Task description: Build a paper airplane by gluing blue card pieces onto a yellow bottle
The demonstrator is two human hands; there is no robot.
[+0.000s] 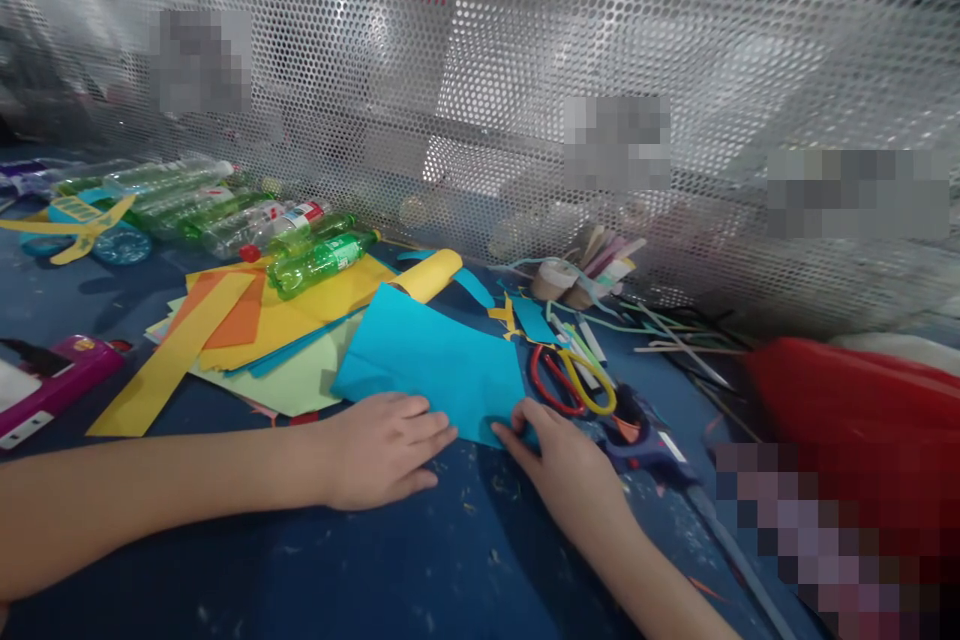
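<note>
Our left hand (382, 450) and right hand (559, 465) lie flat and unclenched, fingertips pressing the near edge of the blue paper (435, 355), which sits on the surface (450, 560) at 12 o'clock from them, so we should press evenly, clear of the scissors (574, 380) at 2 o'clock.

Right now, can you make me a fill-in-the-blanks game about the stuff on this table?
The left hand and right hand rest at the near edge of a paper sheet coloured ____. The scissors lie to the ____ of that sheet. Their handles are red and ____. The bottle nearest the sheet is ____.
Missing words: blue, right, yellow, green.
</note>
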